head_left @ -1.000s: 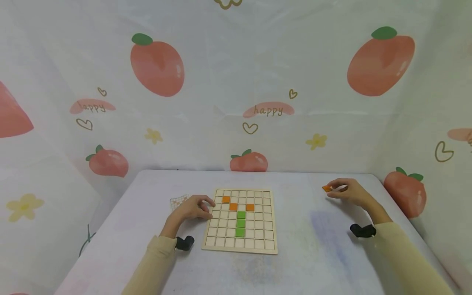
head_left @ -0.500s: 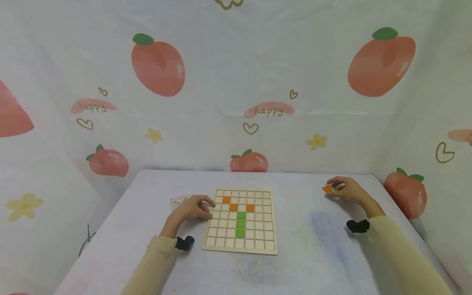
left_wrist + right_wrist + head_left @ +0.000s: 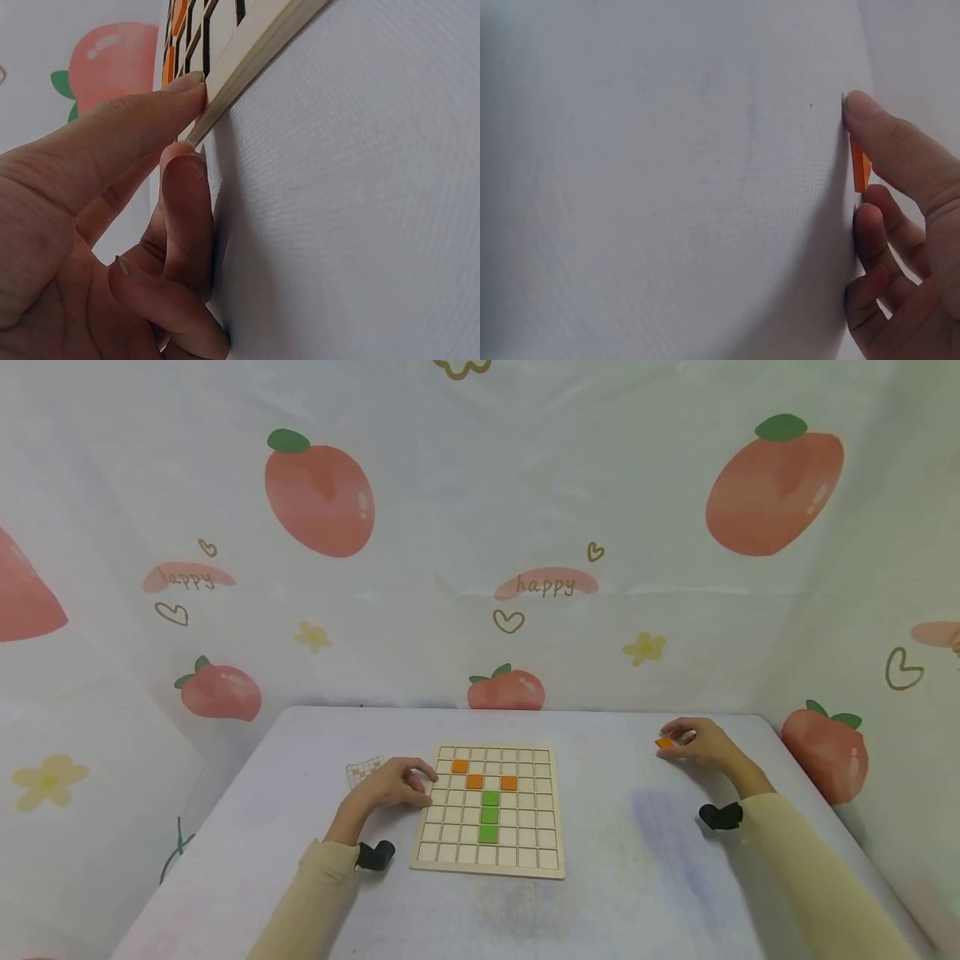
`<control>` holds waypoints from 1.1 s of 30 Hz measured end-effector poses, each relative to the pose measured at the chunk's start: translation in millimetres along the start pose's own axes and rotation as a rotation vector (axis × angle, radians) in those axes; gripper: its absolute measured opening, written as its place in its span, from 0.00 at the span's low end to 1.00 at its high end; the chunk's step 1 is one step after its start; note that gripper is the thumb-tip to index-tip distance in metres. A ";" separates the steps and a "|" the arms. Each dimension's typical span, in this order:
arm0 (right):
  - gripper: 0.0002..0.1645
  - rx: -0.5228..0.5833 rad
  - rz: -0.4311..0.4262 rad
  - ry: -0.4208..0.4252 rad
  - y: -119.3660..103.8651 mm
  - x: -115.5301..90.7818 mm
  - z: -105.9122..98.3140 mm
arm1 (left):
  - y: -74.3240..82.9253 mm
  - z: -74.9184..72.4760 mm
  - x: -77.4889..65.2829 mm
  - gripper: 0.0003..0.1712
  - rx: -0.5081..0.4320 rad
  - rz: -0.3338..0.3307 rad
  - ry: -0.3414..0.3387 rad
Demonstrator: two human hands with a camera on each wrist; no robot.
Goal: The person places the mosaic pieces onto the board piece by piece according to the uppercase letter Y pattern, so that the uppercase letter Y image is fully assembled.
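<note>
On the table lies a square wooden grid board (image 3: 517, 818) with orange and green square tiles in some cells. My left hand (image 3: 392, 783) rests at its left edge. The left wrist view shows the thumb (image 3: 142, 124) and another fingertip touching the board's rim (image 3: 247, 64), spaced along it. Toward the back right, my right hand (image 3: 701, 745) holds an orange tile (image 3: 664, 743) low over the tabletop. In the right wrist view, thumb and fingers flank the orange tile (image 3: 860, 165), and its edge shows between them.
A small card (image 3: 364, 770) printed with a grid lies left of the board, partly behind the left hand. Black wrist cameras (image 3: 377, 855) sit on both wrists. The white table (image 3: 600, 893) meets a fruit-patterned cloth backdrop (image 3: 420, 635) behind.
The right hand and forearm have shifted slightly left and back, and the fingers have resettled around the orange tile. The left hand and board have stayed in place.
</note>
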State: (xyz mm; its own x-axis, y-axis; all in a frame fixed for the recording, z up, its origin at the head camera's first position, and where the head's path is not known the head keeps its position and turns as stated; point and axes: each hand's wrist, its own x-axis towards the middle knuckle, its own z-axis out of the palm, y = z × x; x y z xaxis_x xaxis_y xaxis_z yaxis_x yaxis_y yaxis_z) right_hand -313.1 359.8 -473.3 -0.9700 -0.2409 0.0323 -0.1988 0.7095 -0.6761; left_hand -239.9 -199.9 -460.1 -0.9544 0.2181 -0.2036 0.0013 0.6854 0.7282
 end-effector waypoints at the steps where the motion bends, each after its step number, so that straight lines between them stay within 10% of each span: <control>1: 0.25 -0.001 -0.003 0.001 -0.1 0.3 0.4 | -0.2 -0.1 -0.1 0.20 -0.001 0.001 -0.001; 33: 0.19 0.104 -0.024 -0.059 -8.6 -2.5 2.8 | -2.7 0.6 1.6 0.20 0.005 -0.010 -0.005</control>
State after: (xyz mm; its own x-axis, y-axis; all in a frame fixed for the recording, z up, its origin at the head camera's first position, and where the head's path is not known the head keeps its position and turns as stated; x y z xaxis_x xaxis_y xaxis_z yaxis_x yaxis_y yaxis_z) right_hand -308.5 352.6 -469.6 -0.9546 -0.2977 0.0077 -0.2030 0.6317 -0.7482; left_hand -241.2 -200.9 -462.8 -0.9529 0.2147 -0.2141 -0.0067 0.6911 0.7228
